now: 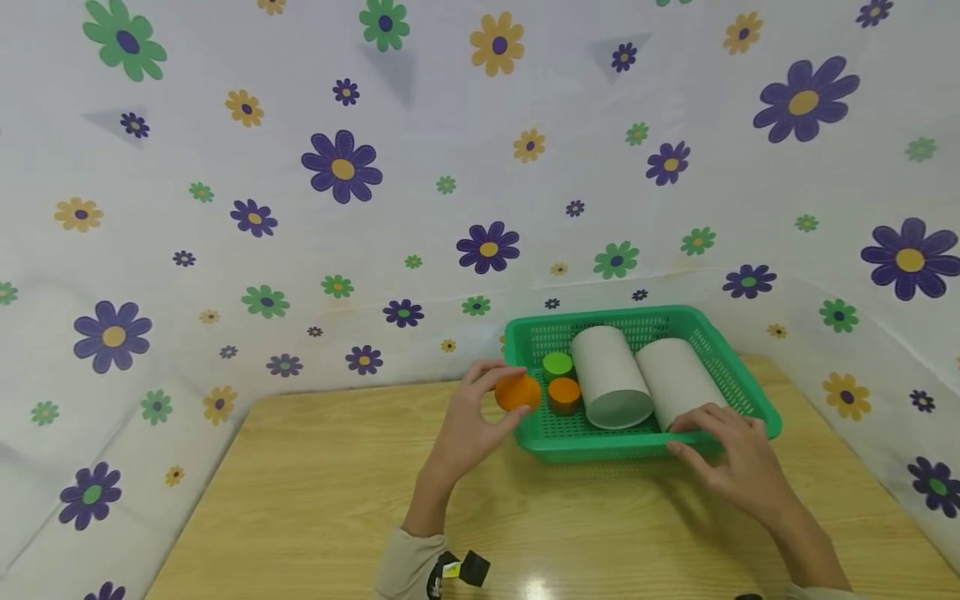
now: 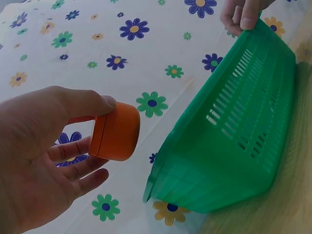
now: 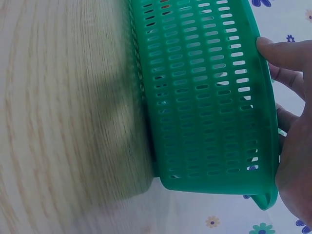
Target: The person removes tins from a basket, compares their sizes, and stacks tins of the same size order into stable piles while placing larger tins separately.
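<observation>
My left hand (image 1: 480,412) grips a small orange jar (image 1: 517,392) just off the left rim of a green perforated basket (image 1: 585,442) on the wooden table. In the left wrist view the orange jar (image 2: 116,131) sits between my thumb and fingers, beside the basket's outer wall (image 2: 234,126). My right hand (image 1: 723,446) holds the basket's near right rim, thumb on the edge (image 3: 273,48). Inside the basket lie two grey cylinders (image 1: 609,375) (image 1: 678,379), a green-lidded jar (image 1: 558,365) and an orange-lidded jar (image 1: 564,393).
A flowered cloth (image 1: 337,167) hangs behind and to both sides of the table, close to the basket's far edge. Bare wooden tabletop (image 1: 315,508) stretches left of and in front of the basket. A wrist-mounted device (image 1: 457,571) shows at the bottom.
</observation>
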`<state>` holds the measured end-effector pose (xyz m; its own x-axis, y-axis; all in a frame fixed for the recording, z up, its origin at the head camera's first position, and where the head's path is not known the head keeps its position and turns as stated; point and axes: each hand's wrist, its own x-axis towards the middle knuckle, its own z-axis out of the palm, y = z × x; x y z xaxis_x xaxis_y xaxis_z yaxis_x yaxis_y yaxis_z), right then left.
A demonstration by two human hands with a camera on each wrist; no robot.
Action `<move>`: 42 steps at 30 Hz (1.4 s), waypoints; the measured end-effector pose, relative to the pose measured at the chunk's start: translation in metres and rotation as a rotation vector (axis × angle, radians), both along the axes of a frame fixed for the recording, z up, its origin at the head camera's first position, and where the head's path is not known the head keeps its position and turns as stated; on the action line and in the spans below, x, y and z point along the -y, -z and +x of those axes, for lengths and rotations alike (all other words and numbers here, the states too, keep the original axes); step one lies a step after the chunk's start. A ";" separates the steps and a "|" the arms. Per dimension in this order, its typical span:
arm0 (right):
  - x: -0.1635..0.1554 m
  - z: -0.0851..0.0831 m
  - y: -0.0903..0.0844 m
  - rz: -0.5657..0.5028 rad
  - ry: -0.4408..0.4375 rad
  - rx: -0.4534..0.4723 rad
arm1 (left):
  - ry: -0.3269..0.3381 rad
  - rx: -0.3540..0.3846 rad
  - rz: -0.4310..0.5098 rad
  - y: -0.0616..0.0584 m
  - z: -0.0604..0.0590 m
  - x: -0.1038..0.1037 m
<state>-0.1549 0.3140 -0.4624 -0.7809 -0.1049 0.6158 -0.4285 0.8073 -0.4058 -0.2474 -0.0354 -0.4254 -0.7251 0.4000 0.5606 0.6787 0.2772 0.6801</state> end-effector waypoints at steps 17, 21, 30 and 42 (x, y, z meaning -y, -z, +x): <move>-0.011 0.001 0.002 -0.022 0.001 -0.026 | -0.123 -0.001 0.136 0.024 -0.027 0.031; -0.010 0.003 0.003 -0.028 0.009 -0.024 | -0.147 0.047 0.166 0.033 -0.033 0.035; -0.007 0.005 0.004 -0.034 0.020 -0.017 | -0.175 0.131 0.201 0.045 -0.034 0.037; -0.003 0.001 0.006 -0.050 -0.001 -0.020 | -0.224 0.099 0.112 0.084 -0.048 0.044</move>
